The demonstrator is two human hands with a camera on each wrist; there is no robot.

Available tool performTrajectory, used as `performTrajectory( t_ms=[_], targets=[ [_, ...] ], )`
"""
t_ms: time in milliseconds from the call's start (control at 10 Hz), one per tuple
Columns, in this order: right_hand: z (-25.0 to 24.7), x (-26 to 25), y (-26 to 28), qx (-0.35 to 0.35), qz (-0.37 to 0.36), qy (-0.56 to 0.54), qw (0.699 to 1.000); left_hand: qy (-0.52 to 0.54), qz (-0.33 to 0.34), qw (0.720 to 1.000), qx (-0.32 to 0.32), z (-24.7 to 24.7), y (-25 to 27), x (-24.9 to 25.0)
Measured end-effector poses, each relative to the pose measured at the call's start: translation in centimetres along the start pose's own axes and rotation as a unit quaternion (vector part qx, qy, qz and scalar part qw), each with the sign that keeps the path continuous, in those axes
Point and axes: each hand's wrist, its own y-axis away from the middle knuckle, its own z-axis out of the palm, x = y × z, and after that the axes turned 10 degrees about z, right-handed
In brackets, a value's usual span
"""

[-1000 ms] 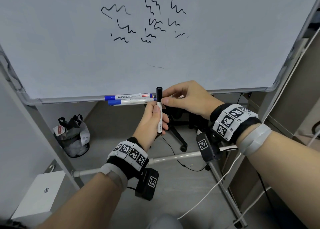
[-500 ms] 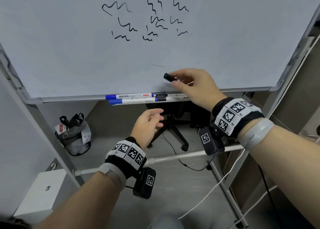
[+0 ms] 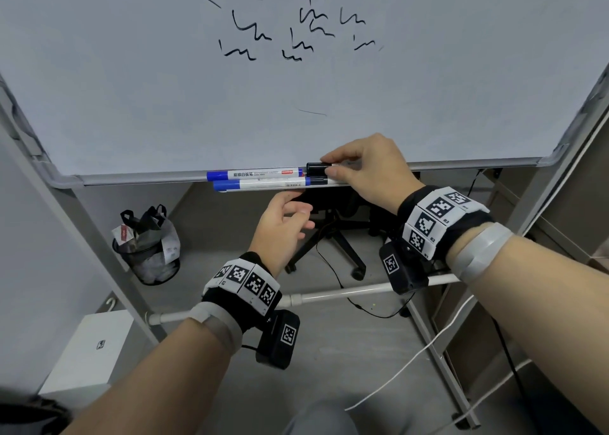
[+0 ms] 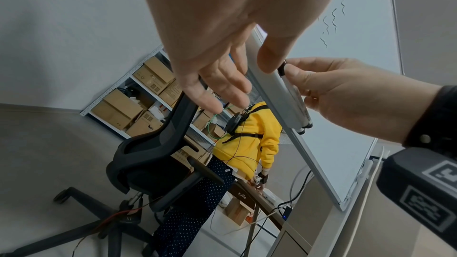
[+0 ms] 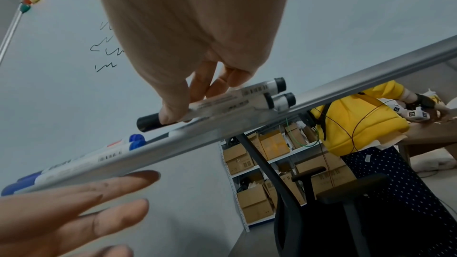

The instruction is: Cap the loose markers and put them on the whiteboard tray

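Observation:
My right hand [image 3: 329,170] pinches a capped black marker [image 3: 315,169] by its cap end, lying level along the whiteboard tray [image 3: 141,180]. In the right wrist view the right hand [image 5: 188,105] holds that black marker [image 5: 148,122] just above the tray rail [image 5: 247,124], beside two other black-ended markers [image 5: 279,93]. Two blue-capped markers [image 3: 260,179] lie in the tray to its left. My left hand [image 3: 296,215] hovers just below the tray, fingers loose and holding nothing. The left wrist view shows the left hand's fingers [image 4: 217,85] spread.
Under the board stand a mesh waste bin with a bag [image 3: 146,246], a black office chair [image 3: 329,246] and the stand's white crossbar [image 3: 329,294]. A white box [image 3: 89,349] and cables lie on the floor. A person in a yellow hoodie [image 4: 249,134] works behind the board.
A second ago both hands held the marker upright below the tray. My left hand let go and opened; my right hand carried the marker up, then laid it level at the tray.

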Motion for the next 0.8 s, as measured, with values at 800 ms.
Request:
performTrajectory(
  t_ms=[800],
  targets=[
    [-3.7,-1.7,4.6,0.029,0.015,-0.098,0.995,0.025,0.019,0.998,-0.046,0.1,2.7,2.9]
  ],
)
